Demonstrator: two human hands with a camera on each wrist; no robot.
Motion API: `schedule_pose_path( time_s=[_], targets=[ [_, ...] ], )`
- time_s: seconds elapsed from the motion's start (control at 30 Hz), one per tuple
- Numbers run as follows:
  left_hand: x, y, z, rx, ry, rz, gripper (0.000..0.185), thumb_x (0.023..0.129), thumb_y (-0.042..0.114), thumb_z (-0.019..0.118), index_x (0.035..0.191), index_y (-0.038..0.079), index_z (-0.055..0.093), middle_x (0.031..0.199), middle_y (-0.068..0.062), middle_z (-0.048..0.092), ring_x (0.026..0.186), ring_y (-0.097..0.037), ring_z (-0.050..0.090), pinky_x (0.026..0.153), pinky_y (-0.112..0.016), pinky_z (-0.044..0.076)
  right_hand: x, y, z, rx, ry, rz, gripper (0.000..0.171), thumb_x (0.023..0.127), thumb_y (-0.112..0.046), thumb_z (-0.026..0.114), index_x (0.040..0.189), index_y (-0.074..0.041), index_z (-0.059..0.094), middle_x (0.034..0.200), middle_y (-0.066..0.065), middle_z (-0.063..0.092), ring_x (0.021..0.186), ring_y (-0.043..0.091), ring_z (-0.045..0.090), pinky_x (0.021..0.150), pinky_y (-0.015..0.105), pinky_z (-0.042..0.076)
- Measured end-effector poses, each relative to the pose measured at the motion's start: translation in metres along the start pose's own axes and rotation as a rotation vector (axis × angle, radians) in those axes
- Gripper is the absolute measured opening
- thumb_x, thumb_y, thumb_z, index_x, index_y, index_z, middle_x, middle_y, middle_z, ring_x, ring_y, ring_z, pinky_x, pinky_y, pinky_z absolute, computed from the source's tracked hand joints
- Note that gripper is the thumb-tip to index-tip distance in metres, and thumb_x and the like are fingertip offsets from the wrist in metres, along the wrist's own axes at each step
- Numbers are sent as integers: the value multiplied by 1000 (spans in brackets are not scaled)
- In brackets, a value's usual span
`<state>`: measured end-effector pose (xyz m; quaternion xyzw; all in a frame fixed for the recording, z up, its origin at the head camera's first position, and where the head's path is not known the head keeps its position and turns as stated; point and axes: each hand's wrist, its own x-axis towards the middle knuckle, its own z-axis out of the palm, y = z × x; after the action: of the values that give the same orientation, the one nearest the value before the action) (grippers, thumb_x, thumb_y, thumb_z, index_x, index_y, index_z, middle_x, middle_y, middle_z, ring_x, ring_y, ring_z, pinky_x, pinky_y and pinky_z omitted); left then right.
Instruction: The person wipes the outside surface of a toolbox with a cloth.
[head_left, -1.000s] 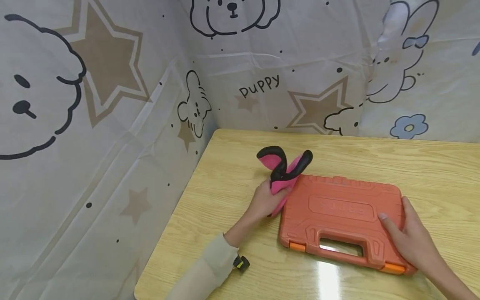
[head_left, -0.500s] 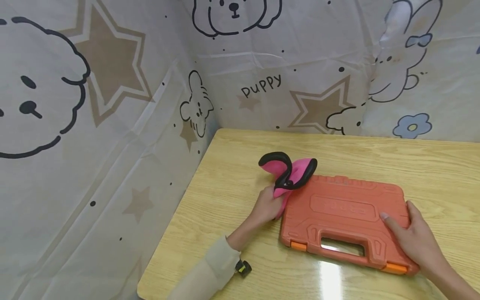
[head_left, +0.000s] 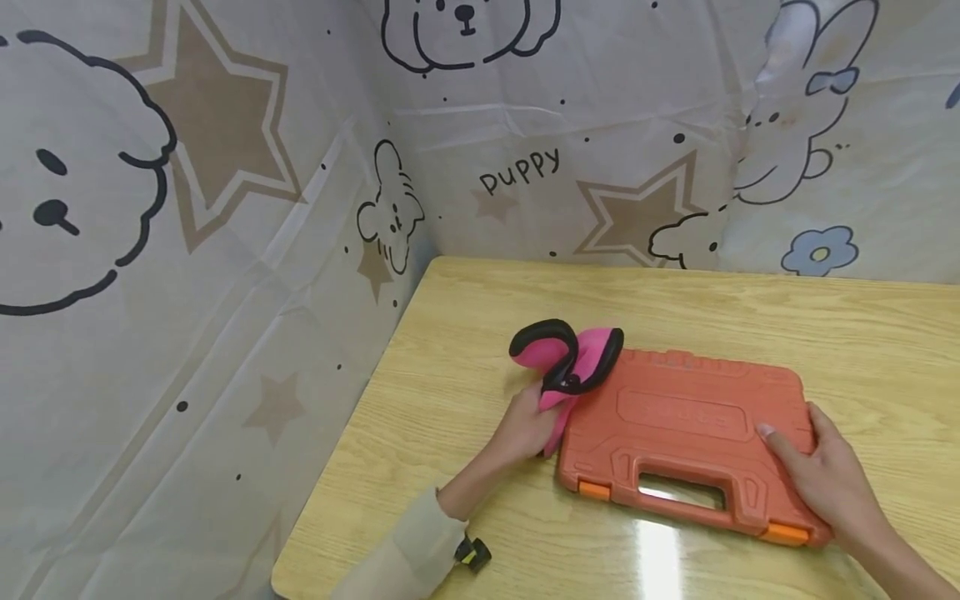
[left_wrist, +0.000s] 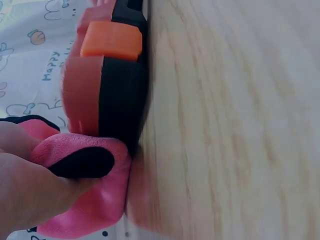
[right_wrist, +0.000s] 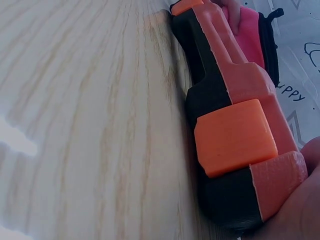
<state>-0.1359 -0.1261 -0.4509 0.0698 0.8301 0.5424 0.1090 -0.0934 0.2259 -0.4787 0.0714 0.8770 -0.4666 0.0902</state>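
A red plastic tool case (head_left: 686,392) lies flat on the table, its handle and orange latches toward me. My left hand (head_left: 525,429) grips a soft pink cloth (head_left: 553,417) with thick black edging at the case's left side. The cloth's loose upper part flares into two folds over the far left corner. In the left wrist view the bunched cloth (left_wrist: 102,205) meets the case's end, close over the tabletop. My right hand (head_left: 836,475) holds the case's right end, thumb on the lid and the other fingers along the side. The case's lower half (right_wrist: 215,85) is black.
The light wood table (head_left: 442,350) has a rounded left corner near me. White printed sheets (head_left: 495,100) hang behind it and along its left side. A small black device (head_left: 472,552) sits at my left wrist.
My left hand and the pink cloth have slid toward me along the case's left side, and the cloth's folds lean lower. The case and my right hand stay nearly in place.
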Motion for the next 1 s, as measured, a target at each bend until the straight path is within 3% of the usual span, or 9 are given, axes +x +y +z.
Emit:
schedule_pose_path(
  time_s=[0.07, 0.17, 0.47, 0.63, 0.73, 0.87, 0.97, 1.0],
  targets=[
    [-5, 1, -2, 9, -18, -9, 42, 104, 43, 51, 80, 10, 60, 44, -5, 48, 35, -17, 46, 37, -26, 31, 0, -1, 1, 14, -5, 9, 92, 104, -49, 45, 154, 10, -6, 146, 45, 25, 119, 44, 45, 95, 40, 47],
    [-13, 1, -3, 6, -32, -23, 46, 103, 45, 52, 76, 9, 59, 45, -6, 49, 36, -16, 47, 39, -25, 32, -2, -1, 2, 27, -12, 23, 92, 104, -49, 44, 153, 10, -8, 147, 46, 21, 126, 53, 36, 97, 69, 33],
    [-33, 5, -5, 41, -11, -38, 39, 102, 42, 55, 82, 9, 64, 46, -3, 52, 45, -16, 55, 50, -25, 39, -2, -1, 3, 21, 2, 18, 92, 104, -49, 44, 153, 9, -9, 147, 46, 21, 126, 53, 36, 96, 68, 34],
    [-44, 11, -7, 77, -1, -27, 32, 102, 39, 56, 102, 11, 72, 66, 2, 61, 69, -12, 61, 67, -27, 47, -3, -3, 3, 38, 3, 21, 92, 104, -49, 44, 154, 7, -9, 148, 45, 21, 127, 51, 35, 98, 68, 32],
    [-51, 15, -10, 91, -2, -13, 29, 102, 36, 57, 113, 14, 73, 79, 4, 64, 79, -11, 60, 77, -30, 47, -3, -2, 2, 33, 1, 24, 93, 104, -50, 44, 155, 6, -9, 148, 44, 23, 123, 45, 39, 97, 36, 45],
    [-58, 18, -14, 73, -33, 1, 30, 102, 31, 59, 127, 19, 69, 97, 2, 69, 91, -12, 62, 86, -34, 48, -3, -3, 2, 46, -5, 39, 94, 103, -51, 44, 154, 6, -12, 150, 43, 18, 125, 46, 37, 101, 36, 42],
    [-62, 20, -17, 67, -56, 8, 36, 103, 28, 57, 138, 22, 62, 117, 2, 68, 108, -13, 60, 97, -39, 44, -3, -4, 2, 71, -11, 50, 94, 104, -51, 43, 153, 6, -15, 152, 43, 11, 131, 52, 29, 104, 67, 26],
    [-64, 22, -19, 69, -62, 4, 37, 103, 27, 57, 139, 22, 61, 120, 1, 67, 110, -14, 59, 99, -40, 43, -3, -3, 3, 72, -12, 50, 94, 104, -50, 43, 152, 6, -15, 152, 44, 11, 132, 53, 29, 104, 68, 26]
  ],
)
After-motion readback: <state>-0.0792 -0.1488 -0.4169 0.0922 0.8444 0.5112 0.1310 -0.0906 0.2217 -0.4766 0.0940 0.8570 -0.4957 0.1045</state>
